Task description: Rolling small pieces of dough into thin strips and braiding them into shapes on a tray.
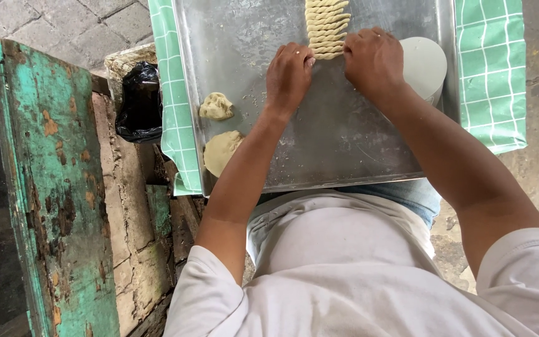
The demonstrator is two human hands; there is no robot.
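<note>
A metal tray (344, 150) lies on a green checked cloth (491, 68) in front of me. A column of several twisted dough sticks (327, 25) runs down its far middle. My left hand (288, 78) and my right hand (372, 59) rest palm-down on either side of the nearest dough twist (327, 55), fingertips touching its ends. Two lumps of pale dough lie at the tray's left edge: a small one (216, 107) and a larger flat one (221, 151).
A white round container (425, 65) stands on the tray right of my right hand. A black plastic bag (138, 103) sits left of the cloth. A worn turquoise wooden door (51, 187) stands at far left. Paving stones lie beyond.
</note>
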